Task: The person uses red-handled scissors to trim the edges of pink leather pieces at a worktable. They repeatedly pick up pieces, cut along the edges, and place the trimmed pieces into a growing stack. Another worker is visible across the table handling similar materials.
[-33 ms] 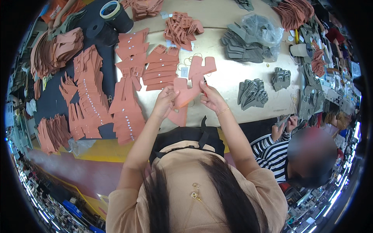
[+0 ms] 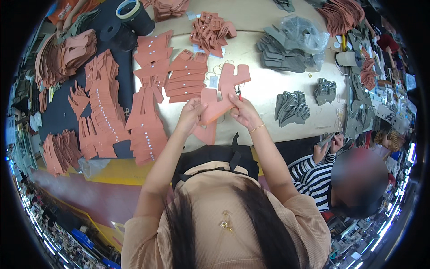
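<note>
In front of me, over the table, I hold a salmon-coloured cut piece (image 2: 216, 108) of flat, leather-like material with a notched upper edge. The fingers and thumb of my left hand (image 2: 192, 114) pinch its left side. My right hand (image 2: 243, 112) is closed at its right side, and a small red-handled tool (image 2: 240, 95) with a metal part pokes out of the same hand; its kind is mostly hidden. Beyond the held piece lies another notched salmon piece (image 2: 234, 76), partly overlapped by it. Under my hands, a further salmon piece (image 2: 207, 133) shows at the table's near edge.
Overlapping rows of salmon pieces (image 2: 145, 121) cover the left side. Grey pieces (image 2: 292, 109) and a clear plastic bag (image 2: 309, 36) lie to the right. Black thread cones (image 2: 117, 36) stand at the far left. A co-worker in a striped sleeve (image 2: 316, 184) works close on my right.
The red-handled tool in my right hand has turned slightly, showing less of its handle. Both hands keep hold of the salmon piece in nearly the same place.
</note>
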Motion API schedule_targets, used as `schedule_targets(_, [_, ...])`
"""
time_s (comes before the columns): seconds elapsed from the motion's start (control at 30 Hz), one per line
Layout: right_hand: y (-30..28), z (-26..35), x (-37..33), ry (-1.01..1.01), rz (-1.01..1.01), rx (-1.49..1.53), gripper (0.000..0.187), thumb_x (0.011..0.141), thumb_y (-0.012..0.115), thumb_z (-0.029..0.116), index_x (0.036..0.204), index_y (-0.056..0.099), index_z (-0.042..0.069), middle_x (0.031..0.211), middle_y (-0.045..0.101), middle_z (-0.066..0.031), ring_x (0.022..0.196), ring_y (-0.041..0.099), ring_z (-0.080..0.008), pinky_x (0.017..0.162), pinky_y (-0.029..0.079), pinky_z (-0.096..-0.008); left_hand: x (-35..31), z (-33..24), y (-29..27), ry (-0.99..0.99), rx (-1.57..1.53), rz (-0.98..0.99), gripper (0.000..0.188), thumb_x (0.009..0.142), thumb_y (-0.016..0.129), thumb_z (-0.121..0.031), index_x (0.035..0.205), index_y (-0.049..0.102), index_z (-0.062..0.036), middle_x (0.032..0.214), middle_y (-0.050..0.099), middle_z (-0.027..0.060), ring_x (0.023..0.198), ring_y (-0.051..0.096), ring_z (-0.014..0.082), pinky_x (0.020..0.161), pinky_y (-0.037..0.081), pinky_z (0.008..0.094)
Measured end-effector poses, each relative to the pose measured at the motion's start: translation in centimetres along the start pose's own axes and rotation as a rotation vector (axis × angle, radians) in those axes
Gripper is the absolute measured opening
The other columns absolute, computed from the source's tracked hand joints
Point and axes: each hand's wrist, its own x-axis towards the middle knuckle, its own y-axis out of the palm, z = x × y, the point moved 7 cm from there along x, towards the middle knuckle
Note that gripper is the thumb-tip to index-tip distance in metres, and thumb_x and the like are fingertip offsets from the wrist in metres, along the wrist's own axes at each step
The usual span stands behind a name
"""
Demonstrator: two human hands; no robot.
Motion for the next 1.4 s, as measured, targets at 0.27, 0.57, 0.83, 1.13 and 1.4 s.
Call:
schedule_targets(0.27, [-3.3,4.1,3.1,-0.261,-0.151,-0.063,0.017,0.089,0.068,0.021,0.083,0.056,0.011,0.062,0.044,0.0064,0.046,0.032,-0.0046,0.046,0.03,-0.0231,0.8,-0.2,-6.3,0.13,1.28,-0.492,0.047,0.073,0.075,-0.018,0.111,0.054,-0.0004,0.101,0.058,0.0159,0.095,0.06,0.0305,0.084,0.049,0.039])
schedule_targets(0.57, [-5.2,2.6,0.8,-0.593,-0.418,-0.837,0.038,0.098,0.049,0.032,0.113,0.057,-0.001,0.095,0.064,-0.0205,0.084,0.062,-0.0319,0.078,0.048,-0.0377,0.5,0.7,-4.8,0.236,1.36,-0.525,0.043,0.068,0.075,-0.008,0.102,0.051,-0.0017,0.103,0.057,0.0199,0.097,0.058,0.0373,0.086,0.048,0.0417])
schedule_targets(0.83, [0.7,-1.4,-2.6,-0.644,-0.107,-0.828,0.03,0.093,0.06,0.022,0.115,0.054,0.003,0.092,0.066,-0.0118,0.073,0.059,-0.0178,0.069,0.049,-0.0303,1.9,2.4,-5.6,-0.097,0.145,-0.214,0.031,0.079,0.068,-0.004,0.105,0.052,0.0008,0.09,0.062,0.0101,0.08,0.063,0.0186,0.067,0.053,0.0323])
schedule_targets(1.13, [-0.9,-0.1,-3.7,-0.542,-0.168,-0.763,0.028,0.092,0.061,0.02,0.113,0.055,0.004,0.083,0.063,-0.0112,0.071,0.058,-0.0185,0.066,0.048,-0.0301,2.0,3.9,-3.3,-0.183,0.327,-0.262,0.036,0.081,0.064,-0.002,0.115,0.054,-0.0011,0.101,0.061,0.0094,0.083,0.064,0.0201,0.065,0.055,0.0356])
schedule_targets(1.4, [-0.1,3.1,-7.3,-0.749,-0.192,-0.681,0.031,0.087,0.067,0.018,0.115,0.059,0.006,0.096,0.059,-0.0065,0.073,0.055,-0.0145,0.067,0.047,-0.0261,-1.1,-0.8,1.7,-0.17,0.016,0.085,0.036,0.08,0.058,-0.004,0.114,0.049,0.0029,0.108,0.06,0.014,0.101,0.062,0.0221,0.086,0.053,0.0348])
